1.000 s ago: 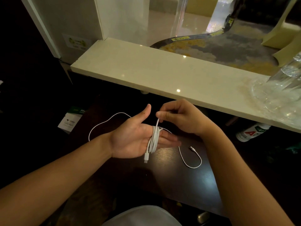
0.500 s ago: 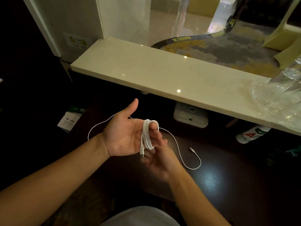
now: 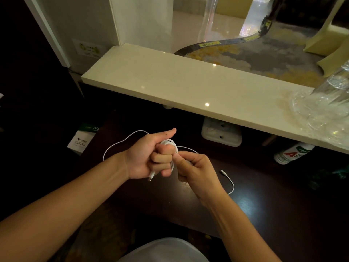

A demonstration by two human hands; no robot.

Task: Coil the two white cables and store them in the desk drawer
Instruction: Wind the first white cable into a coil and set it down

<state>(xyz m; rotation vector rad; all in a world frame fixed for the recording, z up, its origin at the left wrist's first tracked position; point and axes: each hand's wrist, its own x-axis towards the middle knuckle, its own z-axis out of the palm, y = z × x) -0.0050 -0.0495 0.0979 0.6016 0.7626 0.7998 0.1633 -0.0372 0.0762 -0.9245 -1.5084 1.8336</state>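
My left hand (image 3: 149, 157) is curled into a fist around a coil of white cable (image 3: 170, 143), thumb pointing up. One plug of that cable (image 3: 151, 177) hangs below the fist. My right hand (image 3: 196, 171) touches the coil from the right and pinches the cable strand. A loose length of white cable arcs over the dark desk (image 3: 264, 214) to the left of my left wrist, and another loose end with a plug (image 3: 223, 172) lies to the right of my right hand. I cannot tell whether these belong to one cable or two. No drawer is visible.
A cream stone shelf (image 3: 188, 86) runs above the desk. A white power socket (image 3: 221, 132) sits under it. A white and green card box (image 3: 82, 138) lies at the left, a drink bottle (image 3: 292, 153) at the right, and crinkled clear plastic (image 3: 324, 110) on the shelf.
My left hand closed from an open palm into a fist around the coil. My right hand moved from under the left hand to its right side and took hold of the strand.
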